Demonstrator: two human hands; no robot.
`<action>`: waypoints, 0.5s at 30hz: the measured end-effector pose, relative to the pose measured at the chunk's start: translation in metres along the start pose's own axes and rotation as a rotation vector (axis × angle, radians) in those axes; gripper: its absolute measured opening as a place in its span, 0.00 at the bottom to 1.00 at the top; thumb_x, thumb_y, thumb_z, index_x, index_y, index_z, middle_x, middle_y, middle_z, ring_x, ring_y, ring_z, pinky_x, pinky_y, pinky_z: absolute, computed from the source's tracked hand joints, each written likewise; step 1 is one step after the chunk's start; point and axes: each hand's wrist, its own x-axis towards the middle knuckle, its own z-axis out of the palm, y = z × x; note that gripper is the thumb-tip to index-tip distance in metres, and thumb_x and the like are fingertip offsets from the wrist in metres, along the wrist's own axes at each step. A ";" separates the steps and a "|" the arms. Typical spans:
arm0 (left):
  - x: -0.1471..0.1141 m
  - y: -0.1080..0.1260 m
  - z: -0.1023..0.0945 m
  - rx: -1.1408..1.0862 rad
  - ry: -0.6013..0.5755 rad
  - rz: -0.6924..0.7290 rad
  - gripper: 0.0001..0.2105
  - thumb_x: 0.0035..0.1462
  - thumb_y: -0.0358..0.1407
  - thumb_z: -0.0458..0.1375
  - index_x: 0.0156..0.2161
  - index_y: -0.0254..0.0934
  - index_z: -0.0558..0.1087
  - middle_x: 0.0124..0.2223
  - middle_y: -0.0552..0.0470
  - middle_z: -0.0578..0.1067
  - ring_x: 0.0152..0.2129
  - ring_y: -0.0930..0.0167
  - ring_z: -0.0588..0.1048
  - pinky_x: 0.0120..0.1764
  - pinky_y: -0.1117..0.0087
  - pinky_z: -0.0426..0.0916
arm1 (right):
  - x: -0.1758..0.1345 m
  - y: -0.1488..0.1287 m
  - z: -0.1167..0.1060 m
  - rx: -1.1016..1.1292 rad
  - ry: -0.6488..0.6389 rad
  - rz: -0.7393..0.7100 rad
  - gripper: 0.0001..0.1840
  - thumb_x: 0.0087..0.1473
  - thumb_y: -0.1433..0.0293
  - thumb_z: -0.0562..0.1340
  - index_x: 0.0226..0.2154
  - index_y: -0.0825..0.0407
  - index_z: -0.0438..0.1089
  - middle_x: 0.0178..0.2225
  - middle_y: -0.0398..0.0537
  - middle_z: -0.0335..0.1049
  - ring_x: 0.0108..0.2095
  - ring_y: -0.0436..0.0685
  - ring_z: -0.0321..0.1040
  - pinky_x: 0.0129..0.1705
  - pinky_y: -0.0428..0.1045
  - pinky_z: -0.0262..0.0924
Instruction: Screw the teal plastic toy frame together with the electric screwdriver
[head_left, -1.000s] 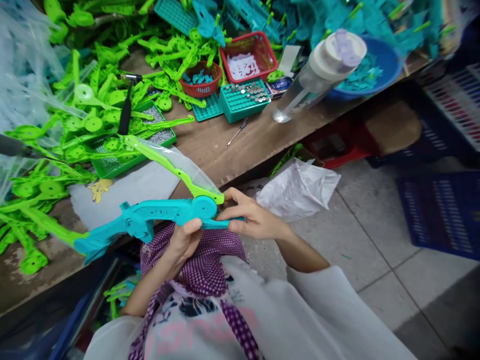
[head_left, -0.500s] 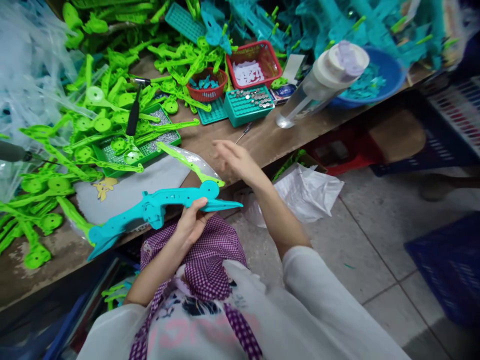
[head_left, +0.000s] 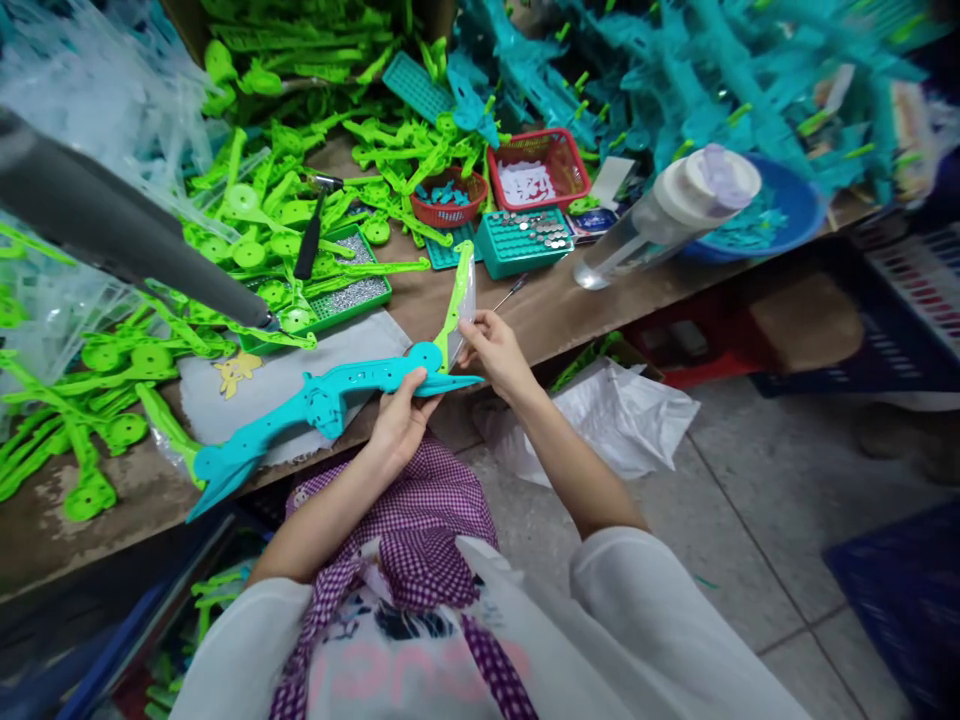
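My left hand grips the right end of a turquoise plastic toy bow, thumb on top near its round joint. From that joint a light-green arm with a clear plastic strip along its right side points up. My right hand is closed at the lower part of this arm, fingertips on the clear strip's edge. At the bow's left end, a second green arm with clear plastic lies over the table edge. A grey cloth lies partly under the bow.
A grey power screwdriver hangs over the left side. Behind are piled green parts, a black-handled hammer, a green tray of small metal pieces, red baskets, a clear bottle and a blue basin.
My right hand has come onto the green arm, which has swung from pointing up-left to pointing up. The screwdriver has moved further into view from the left. My left hand keeps its hold.
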 end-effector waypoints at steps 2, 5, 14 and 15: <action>0.004 -0.003 0.000 0.002 -0.015 0.017 0.12 0.40 0.27 0.69 0.33 0.37 0.74 0.33 0.56 0.80 0.33 0.71 0.78 0.48 0.61 0.73 | 0.003 0.007 -0.002 -0.006 -0.001 0.004 0.32 0.39 0.43 0.67 0.35 0.49 0.60 0.22 0.35 0.64 0.17 0.45 0.61 0.19 0.43 0.60; 0.009 -0.008 0.000 -0.004 0.000 0.064 0.13 0.36 0.27 0.70 0.29 0.36 0.72 0.29 0.57 0.78 0.29 0.73 0.77 0.45 0.63 0.73 | 0.010 0.006 -0.010 -0.174 0.006 -0.045 0.31 0.41 0.43 0.66 0.36 0.50 0.63 0.26 0.41 0.69 0.21 0.48 0.65 0.22 0.45 0.63; 0.018 -0.013 0.002 0.016 0.103 0.084 0.12 0.35 0.29 0.69 0.28 0.37 0.72 0.27 0.57 0.76 0.27 0.72 0.75 0.42 0.62 0.72 | 0.029 -0.112 0.097 -0.347 -0.139 -0.813 0.39 0.52 0.46 0.59 0.57 0.55 0.60 0.60 0.53 0.61 0.61 0.58 0.60 0.62 0.54 0.54; 0.019 -0.012 0.002 0.016 0.110 0.079 0.12 0.36 0.29 0.69 0.28 0.37 0.72 0.27 0.56 0.77 0.28 0.71 0.76 0.42 0.63 0.72 | 0.041 -0.120 0.126 -0.325 -0.250 -0.812 0.44 0.50 0.46 0.60 0.59 0.58 0.57 0.62 0.55 0.57 0.63 0.58 0.57 0.63 0.54 0.51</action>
